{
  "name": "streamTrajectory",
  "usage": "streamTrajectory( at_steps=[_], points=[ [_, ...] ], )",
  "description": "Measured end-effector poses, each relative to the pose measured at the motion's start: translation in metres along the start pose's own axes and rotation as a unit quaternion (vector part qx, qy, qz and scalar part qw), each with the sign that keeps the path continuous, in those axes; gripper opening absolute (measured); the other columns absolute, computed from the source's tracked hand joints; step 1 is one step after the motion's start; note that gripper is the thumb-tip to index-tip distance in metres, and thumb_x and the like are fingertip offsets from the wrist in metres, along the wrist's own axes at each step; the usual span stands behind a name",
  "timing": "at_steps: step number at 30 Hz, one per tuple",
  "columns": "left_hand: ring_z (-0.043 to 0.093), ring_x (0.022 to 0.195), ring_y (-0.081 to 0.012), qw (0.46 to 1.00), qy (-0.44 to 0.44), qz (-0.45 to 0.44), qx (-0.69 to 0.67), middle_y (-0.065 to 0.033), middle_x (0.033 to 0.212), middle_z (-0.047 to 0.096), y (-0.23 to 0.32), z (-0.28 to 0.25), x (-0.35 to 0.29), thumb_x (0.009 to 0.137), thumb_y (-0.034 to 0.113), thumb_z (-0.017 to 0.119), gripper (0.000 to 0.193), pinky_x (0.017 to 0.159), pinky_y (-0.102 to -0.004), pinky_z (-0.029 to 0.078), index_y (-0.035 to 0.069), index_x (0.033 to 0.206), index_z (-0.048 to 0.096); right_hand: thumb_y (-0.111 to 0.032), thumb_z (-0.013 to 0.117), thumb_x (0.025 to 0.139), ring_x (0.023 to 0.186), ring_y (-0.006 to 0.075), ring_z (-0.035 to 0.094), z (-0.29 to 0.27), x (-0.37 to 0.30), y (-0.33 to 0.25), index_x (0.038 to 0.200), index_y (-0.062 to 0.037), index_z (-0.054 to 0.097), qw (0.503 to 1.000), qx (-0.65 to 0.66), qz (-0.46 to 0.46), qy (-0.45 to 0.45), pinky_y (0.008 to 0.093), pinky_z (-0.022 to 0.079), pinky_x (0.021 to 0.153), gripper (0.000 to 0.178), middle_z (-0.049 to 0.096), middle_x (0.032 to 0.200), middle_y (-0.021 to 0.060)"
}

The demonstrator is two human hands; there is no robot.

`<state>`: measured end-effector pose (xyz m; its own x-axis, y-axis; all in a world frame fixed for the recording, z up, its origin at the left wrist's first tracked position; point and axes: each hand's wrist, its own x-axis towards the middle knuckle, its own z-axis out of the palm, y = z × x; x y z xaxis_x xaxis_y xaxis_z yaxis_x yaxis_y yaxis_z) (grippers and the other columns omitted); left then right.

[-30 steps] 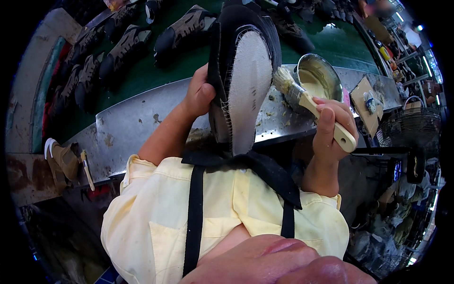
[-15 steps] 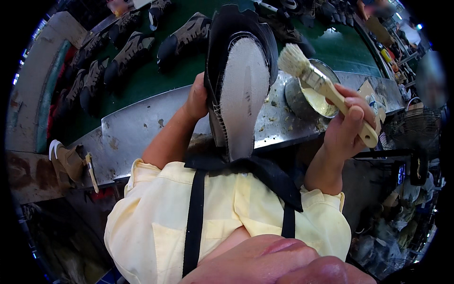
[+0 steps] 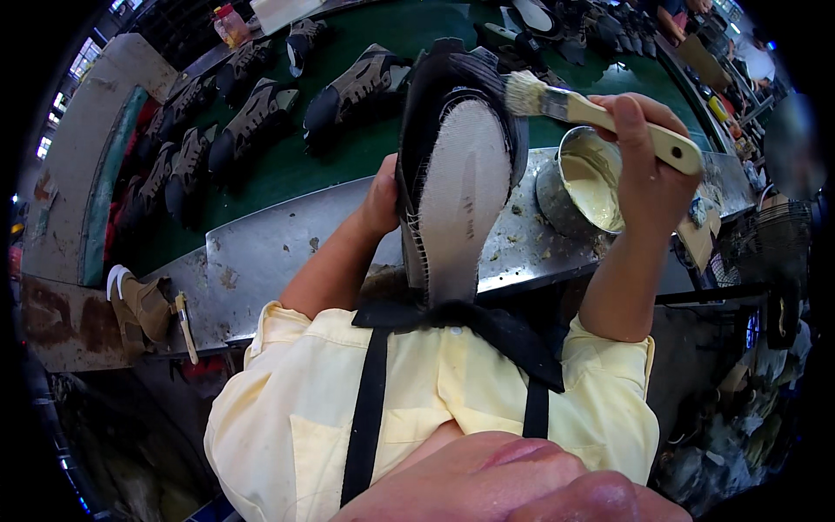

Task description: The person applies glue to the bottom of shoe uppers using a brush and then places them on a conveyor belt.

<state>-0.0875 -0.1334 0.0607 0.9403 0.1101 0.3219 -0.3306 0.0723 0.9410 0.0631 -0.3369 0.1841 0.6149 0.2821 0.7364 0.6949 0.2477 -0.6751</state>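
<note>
An unsoled shoe upper (image 3: 417,113), black with a pale insole board (image 3: 465,165) facing up and stitching along its edge, stands upright in front of my chest. My left hand (image 3: 383,196) is closed on its left side, the fingers mostly hidden behind it. In my right hand (image 3: 648,148) is a paintbrush (image 3: 583,109), gripped by its pale wooden handle. The bristles meet the upper's right edge near the toe; how firmly they press I cannot tell. Below the brush, a metal pot (image 3: 557,200) holds a cream-coloured paste and sits on the metal ledge.
Beyond the metal ledge (image 3: 287,222), several brown-and-black shoes (image 3: 352,91) lie on the green conveyor belt (image 3: 278,165). At left, a tan shoe (image 3: 143,304) stands beside another brush (image 3: 186,326). A wire-guarded fan (image 3: 774,244) is at right. Another person (image 3: 678,17) is at the far right.
My right hand has risen and turned the paintbrush more level, bringing its bristles left from above the pot to the upper's edge. My left hand keeps its hold.
</note>
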Motion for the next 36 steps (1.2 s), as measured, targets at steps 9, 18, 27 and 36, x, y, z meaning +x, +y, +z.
streamTrajectory(
  at_steps=[9, 18, 27, 36],
  points=[
    [0.035, 0.126, -0.0320, 1.000, -0.007, -0.010, -0.008, -0.0172, 0.139, 0.031, -0.006, -0.003, 0.001, 0.059, 0.089, 0.034, 0.116, 0.100, -0.0473, 0.035, 0.009, 0.141, 0.020, -0.024, 0.066, 0.082, 0.072, 0.0111, 0.064, 0.013, 0.037, 0.021, 0.091, -0.0016, 0.067, 0.978, 0.128, 0.052, -0.154, 0.0194, 0.052, 0.066, 0.024, 0.068, 0.081, 0.0091],
    [0.036, 0.125, -0.0329, 0.998, -0.020, -0.032, -0.042, -0.0174, 0.138, 0.032, 0.010, 0.013, 0.017, 0.059, 0.089, 0.033, 0.114, 0.100, -0.0474, 0.035, 0.010, 0.141, 0.019, -0.016, 0.067, 0.081, 0.071, 0.0098, 0.063, 0.024, 0.017, -0.014, 0.087, -0.0012, 0.067, 0.997, -0.037, -0.051, -0.049, 0.0202, 0.052, 0.063, 0.016, 0.068, 0.079, 0.0070],
    [0.035, 0.126, -0.0328, 0.998, -0.019, -0.029, -0.055, -0.0160, 0.139, 0.030, 0.003, 0.007, 0.011, 0.061, 0.088, 0.032, 0.111, 0.100, -0.0478, 0.035, 0.012, 0.141, 0.018, -0.015, 0.057, 0.088, 0.074, 0.0174, 0.065, 0.032, 0.025, 0.011, 0.089, -0.0005, 0.064, 0.948, 0.243, -0.084, -0.185, 0.0240, 0.054, 0.064, 0.017, 0.066, 0.082, 0.0140],
    [0.049, 0.111, -0.0284, 0.999, -0.005, 0.010, -0.049, -0.0179, 0.122, 0.047, 0.005, 0.015, 0.013, 0.070, 0.083, 0.024, 0.103, 0.091, -0.0405, 0.042, 0.001, 0.131, 0.033, -0.019, 0.057, 0.088, 0.078, 0.0208, 0.066, 0.009, 0.033, 0.013, 0.092, 0.0006, 0.065, 0.985, 0.138, -0.093, -0.034, 0.0268, 0.055, 0.066, 0.021, 0.066, 0.086, 0.0153]
  ],
)
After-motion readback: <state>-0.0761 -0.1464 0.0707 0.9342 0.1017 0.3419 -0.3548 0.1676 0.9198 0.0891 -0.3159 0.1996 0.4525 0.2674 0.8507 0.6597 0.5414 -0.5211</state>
